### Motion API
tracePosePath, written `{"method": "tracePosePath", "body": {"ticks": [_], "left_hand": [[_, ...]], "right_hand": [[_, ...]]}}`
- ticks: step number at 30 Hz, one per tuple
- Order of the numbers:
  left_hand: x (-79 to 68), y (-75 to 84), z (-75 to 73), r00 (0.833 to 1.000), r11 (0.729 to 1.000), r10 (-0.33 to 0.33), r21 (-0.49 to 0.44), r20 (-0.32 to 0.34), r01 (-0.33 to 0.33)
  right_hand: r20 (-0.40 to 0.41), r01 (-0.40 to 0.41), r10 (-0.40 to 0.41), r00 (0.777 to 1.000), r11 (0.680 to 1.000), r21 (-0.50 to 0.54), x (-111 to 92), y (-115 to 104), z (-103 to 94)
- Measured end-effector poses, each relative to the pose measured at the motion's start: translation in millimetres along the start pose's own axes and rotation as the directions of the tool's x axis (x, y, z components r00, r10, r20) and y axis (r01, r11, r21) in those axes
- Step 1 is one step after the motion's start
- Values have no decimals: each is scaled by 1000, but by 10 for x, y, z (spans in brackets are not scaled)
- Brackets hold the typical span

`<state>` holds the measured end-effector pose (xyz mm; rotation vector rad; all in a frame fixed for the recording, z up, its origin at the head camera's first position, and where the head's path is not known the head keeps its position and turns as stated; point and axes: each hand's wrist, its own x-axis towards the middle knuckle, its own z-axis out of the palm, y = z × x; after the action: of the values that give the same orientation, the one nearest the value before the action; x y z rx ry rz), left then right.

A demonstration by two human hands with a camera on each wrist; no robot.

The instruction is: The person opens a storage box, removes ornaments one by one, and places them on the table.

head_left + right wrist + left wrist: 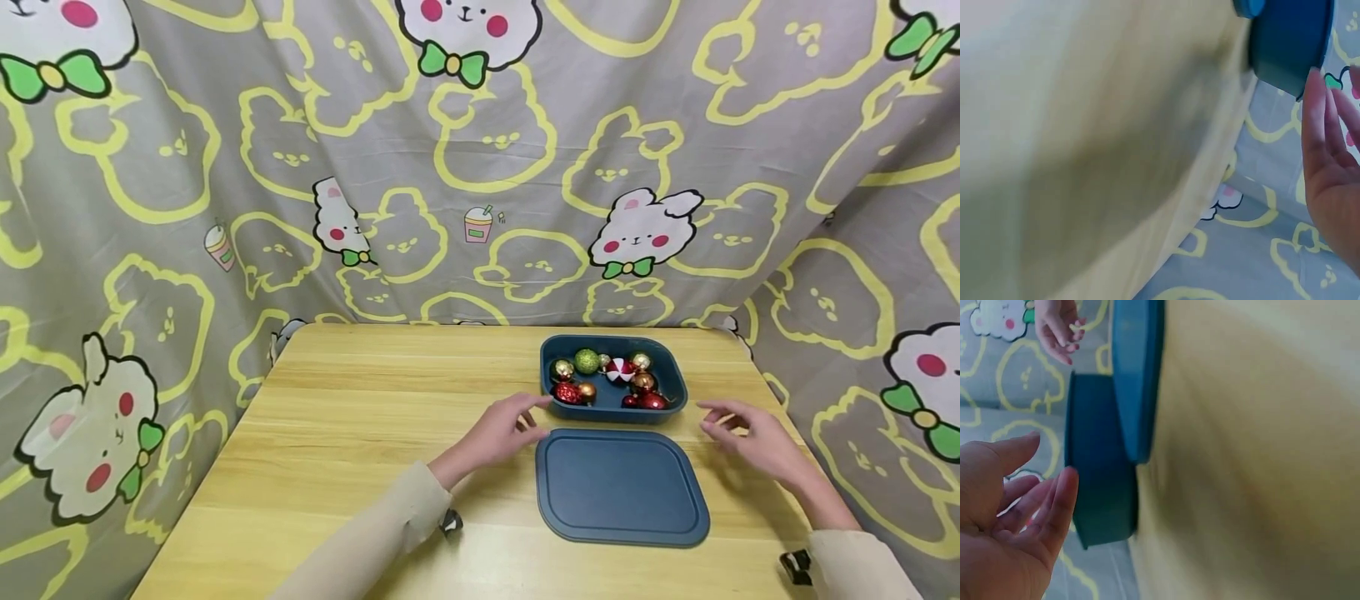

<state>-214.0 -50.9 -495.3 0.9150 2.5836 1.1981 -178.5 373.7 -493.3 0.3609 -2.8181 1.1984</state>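
A dark blue box (614, 412) stands near the back of the table, its top uncovered. Inside lie several Christmas baubles, among them a glittery green one (587, 361), a red-and-white one (619, 371) and a shiny red one (653, 401). The matching blue lid (622, 487) lies flat on the table just in front of the box. At the box's front left corner is my left hand (498, 431), holding nothing, fingers loosely bent. My right hand (757, 442) is off the box's right side, also holding nothing, with fingers pointing toward it.
The light wooden table (337, 442) extends to the left of the box. A grey curtain (480, 150) with cartoon animals hangs behind the table and on both sides. Dark wrist pieces (451, 523) sit at the sleeve cuffs.
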Motion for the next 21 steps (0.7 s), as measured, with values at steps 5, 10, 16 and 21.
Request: {"method": "tracePosePath", "body": {"ticks": [5,10,16,21], "left_hand": [[234,5,-19,995,987,66,155,-80,-53],[463,-41,20,990,961,84,273,-118,-49],[681,-92,90,989,928,104,367,-108,-57],[768,-78,134,993,914,81,404,-86,-40]], "right_hand": [[-119,22,-29,992,998,-61,211,-40,-26],[-193,11,-23,981,998,-66,458,-41,14],[-233,-9,-12,972,996,-86,708,-10,102],[-234,-28,10,972,997,-76,842,16,169]]}}
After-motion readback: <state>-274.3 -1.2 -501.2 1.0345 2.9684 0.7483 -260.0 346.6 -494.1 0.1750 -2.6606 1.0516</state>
